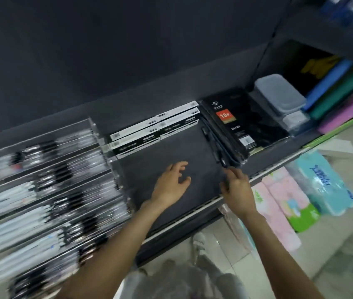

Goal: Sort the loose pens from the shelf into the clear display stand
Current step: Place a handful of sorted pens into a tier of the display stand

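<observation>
The shelf (171, 152) was dark grey, as was the wall behind it at 12 o'clock. The display stand (41, 180) at 9 o'clock was clear, its rows holding white pens (9, 197) and black-capped pens (63, 173), blurred. The boxes (156, 128) at centre were black and white with barcode labels. The loose pens (216, 145) were dark, black to navy. The diary (242, 124) at 1 o'clock was black with a red-orange "18K" label. The lidded container (279, 91) was translucent grey. The folders (339, 89) at 2 o'clock were blue, green and pink. The tissue packs (290, 203) at 4 o'clock were pink, green and light blue.
</observation>
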Available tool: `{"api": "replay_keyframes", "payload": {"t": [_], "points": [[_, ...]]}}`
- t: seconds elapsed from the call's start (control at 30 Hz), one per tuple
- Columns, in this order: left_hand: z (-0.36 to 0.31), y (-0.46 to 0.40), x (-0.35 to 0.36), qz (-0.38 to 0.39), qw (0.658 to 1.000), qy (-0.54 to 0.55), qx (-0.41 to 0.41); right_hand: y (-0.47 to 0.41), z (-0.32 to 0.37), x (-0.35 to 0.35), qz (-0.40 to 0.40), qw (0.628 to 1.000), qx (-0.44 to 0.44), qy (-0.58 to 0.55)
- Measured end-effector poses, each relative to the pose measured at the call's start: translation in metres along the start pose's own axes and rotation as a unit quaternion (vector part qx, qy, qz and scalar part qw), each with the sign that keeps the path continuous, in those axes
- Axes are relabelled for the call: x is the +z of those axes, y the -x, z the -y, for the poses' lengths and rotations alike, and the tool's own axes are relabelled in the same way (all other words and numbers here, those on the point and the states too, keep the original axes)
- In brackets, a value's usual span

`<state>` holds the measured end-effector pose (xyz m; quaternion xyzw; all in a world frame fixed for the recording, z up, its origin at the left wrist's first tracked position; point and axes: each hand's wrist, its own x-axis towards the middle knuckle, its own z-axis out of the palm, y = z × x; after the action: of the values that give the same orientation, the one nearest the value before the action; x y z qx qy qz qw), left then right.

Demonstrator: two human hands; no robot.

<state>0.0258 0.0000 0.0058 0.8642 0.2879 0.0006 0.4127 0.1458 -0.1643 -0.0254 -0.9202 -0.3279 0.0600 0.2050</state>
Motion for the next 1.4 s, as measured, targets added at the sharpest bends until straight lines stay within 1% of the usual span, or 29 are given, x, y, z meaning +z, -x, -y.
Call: {"api": "replay_keyframes", "payload": {"t": [0.07, 0.13, 0.2, 0.27, 0.33, 0.4, 0.43, 0.47, 0.53, 0.6, 0.67, 0.8, 0.87, 0.9, 0.93, 0.97, 1.0, 1.03, 1.07, 1.1, 1.13, 1.17, 1.2, 1.23, 1.27, 1.33, 1.4], "points": [[-0.016, -0.029, 0.023, -0.002, 1.000, 0.013, -0.026, -0.011, -0.018, 0.005, 0.000, 0.999, -0.019, 0.040], [-0.027, -0.056, 0.040, -0.014, 0.999, 0.005, -0.045, -0.018, -0.026, 0.009, 0.013, 0.997, -0.037, 0.072], [-0.035, -0.077, 0.054, -0.024, 0.998, -0.008, -0.056, -0.021, -0.029, 0.013, 0.030, 0.995, -0.054, 0.080], [-0.041, -0.090, 0.066, -0.029, 0.998, -0.031, -0.055, -0.023, -0.028, 0.015, 0.043, 0.995, -0.079, 0.031], [-0.044, -0.098, 0.073, -0.040, 0.996, -0.047, -0.056, -0.022, -0.024, 0.017, 0.061, 0.991, -0.109, -0.056], [-0.046, -0.103, 0.076, -0.049, 0.995, -0.050, -0.075, -0.022, -0.024, 0.017, 0.064, 0.985, -0.110, -0.114], [-0.046, -0.107, 0.077, -0.053, 0.994, -0.053, -0.083, -0.024, -0.026, 0.018, 0.057, 0.986, -0.100, -0.121], [-0.046, -0.110, 0.078, -0.053, 0.993, -0.065, -0.087, -0.026, -0.028, 0.018, 0.050, 0.988, -0.090, -0.116], [-0.049, -0.118, 0.082, -0.045, 0.989, -0.112, -0.085, -0.031, -0.034, 0.019, 0.039, 0.993, -0.087, -0.072], [-0.054, -0.126, 0.086, -0.036, 0.984, -0.158, -0.077, -0.035, -0.036, 0.020, 0.047, 0.994, -0.097, -0.027], [-0.060, -0.134, 0.087, -0.026, 0.980, -0.180, -0.082, -0.037, -0.036, 0.020, 0.058, 0.993, -0.105, -0.005], [-0.061, -0.139, 0.080, 0.002, 0.955, -0.265, -0.137, -0.038, -0.031, 0.020, 0.077, 0.990, -0.107, 0.041], [-0.054, -0.133, 0.077, 0.006, 0.941, -0.310, -0.134, -0.039, -0.029, 0.022, 0.075, 0.989, -0.110, 0.058], [-0.048, -0.129, 0.074, 0.012, 0.941, -0.314, -0.127, -0.039, -0.028, 0.022, 0.070, 0.990, -0.114, 0.054], [-0.043, -0.125, 0.068, 0.024, 0.948, -0.290, -0.129, -0.040, -0.027, 0.020, 0.063, 0.991, -0.116, 0.035], [-0.039, -0.120, 0.062, 0.041, 0.963, -0.226, -0.143, -0.040, -0.025, 0.018, 0.064, 0.992, -0.109, -0.003], [-0.036, -0.114, 0.055, 0.056, 0.978, -0.125, -0.157, -0.041, -0.024, 0.014, 0.076, 0.992, -0.091, -0.054], [-0.033, -0.106, 0.048, 0.065, 0.983, 0.016, -0.172, -0.042, -0.022, 0.009, 0.085, 0.988, -0.064, -0.109], [-0.036, -0.094, 0.040, 0.073, 0.961, 0.181, -0.194, -0.044, -0.021, 0.003, 0.091, 0.981, -0.032, -0.168], [-0.040, -0.080, 0.032, 0.083, 0.917, 0.329, -0.208, -0.046, -0.018, -0.004, 0.098, 0.967, 0.001, -0.234], [-0.043, -0.064, 0.024, 0.091, 0.873, 0.434, -0.204, -0.049, -0.014, -0.012, 0.109, 0.946, 0.035, -0.304], [-0.044, -0.050, 0.018, 0.099, 0.838, 0.500, -0.192, -0.052, -0.009, -0.020, 0.124, 0.919, 0.064, -0.369], [-0.044, -0.037, 0.013, 0.111, 0.816, 0.540, -0.177, -0.055, -0.003, -0.027, 0.141, 0.891, 0.085, -0.423], [-0.043, -0.025, 0.008, 0.119, 0.802, 0.562, -0.163, -0.058, 0.003, -0.035, 0.157, 0.869, 0.095, -0.460], [-0.043, -0.015, 0.004, 0.123, 0.794, 0.575, -0.156, -0.061, 0.009, -0.042, 0.169, 0.854, 0.093, -0.484], [-0.041, 0.002, -0.002, 0.125, 0.784, 0.589, -0.152, -0.067, 0.023, -0.055, 0.193, 0.844, 0.060, -0.497], [-0.039, 0.014, -0.005, 0.128, 0.776, 0.599, -0.147, -0.073, 0.036, -0.062, 0.230, 0.848, 0.009, -0.478]]}}
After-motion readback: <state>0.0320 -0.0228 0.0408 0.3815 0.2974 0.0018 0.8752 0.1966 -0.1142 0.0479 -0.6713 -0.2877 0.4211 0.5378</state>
